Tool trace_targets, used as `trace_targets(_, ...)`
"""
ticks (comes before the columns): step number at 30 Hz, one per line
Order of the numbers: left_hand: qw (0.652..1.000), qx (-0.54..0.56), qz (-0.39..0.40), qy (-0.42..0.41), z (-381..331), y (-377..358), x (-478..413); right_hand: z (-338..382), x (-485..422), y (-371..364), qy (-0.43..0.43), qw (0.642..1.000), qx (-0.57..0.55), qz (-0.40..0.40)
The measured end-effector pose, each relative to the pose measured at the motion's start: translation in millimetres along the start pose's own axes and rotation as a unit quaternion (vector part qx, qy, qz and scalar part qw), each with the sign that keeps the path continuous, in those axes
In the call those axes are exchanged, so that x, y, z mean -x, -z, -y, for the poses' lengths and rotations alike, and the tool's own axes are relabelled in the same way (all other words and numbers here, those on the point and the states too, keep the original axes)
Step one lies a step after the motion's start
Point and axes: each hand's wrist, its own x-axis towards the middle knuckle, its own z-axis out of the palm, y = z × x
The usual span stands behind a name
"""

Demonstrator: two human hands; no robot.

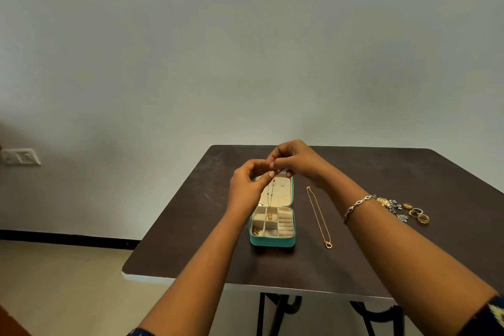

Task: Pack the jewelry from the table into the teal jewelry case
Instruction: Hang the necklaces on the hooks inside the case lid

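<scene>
The teal jewelry case [272,241] lies open on the dark table [218,240], its cream compartments facing up. My left hand [249,185] and my right hand [296,157] meet above the lid, both pinching the top of a thin gold necklace [270,196]. The chain hangs down over the lid, and its pendant dangles over the compartments. A small gold piece [255,231] lies in the front left compartment. A second gold necklace [318,217] lies stretched out on the table to the right of the case.
At the table's right side lie several gold rings [417,214] and silver and gold earrings [392,204]. My right wrist wears a bracelet [357,206]. The table's front edge is near me, with floor to the left and a wall behind.
</scene>
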Motion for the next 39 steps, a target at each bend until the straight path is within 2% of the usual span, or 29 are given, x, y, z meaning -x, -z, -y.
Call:
trace_targets(6, 1.000, -0.002, -0.015, 0.015, -12.5, -0.6, -7.2, 17.2, 8.0, 9.6, 0.012, 0.999, -0.029, -0.017)
trace_targets(16, 0.996, -0.028, -0.042, 0.076, 10.1, -2.4, -2.5, 41.8, 25.5, 35.0, 0.027, 0.991, -0.120, -0.054)
trace_targets(29, 0.984, 0.001, -0.086, 0.157, 18.9, 8.6, 12.7, 15.3, 55.9, 79.7, -0.039, 0.967, -0.224, -0.118)
trace_targets(34, 0.979, 0.049, -0.089, 0.176, 13.7, 9.9, 11.1, -14.1, 75.9, 85.7, -0.092, 0.948, -0.268, -0.144)
trace_targets(39, 0.963, 0.148, -0.067, 0.214, 4.5, 9.1, 8.4, -41.6, 98.2, 85.6, -0.131, 0.926, -0.306, -0.176)
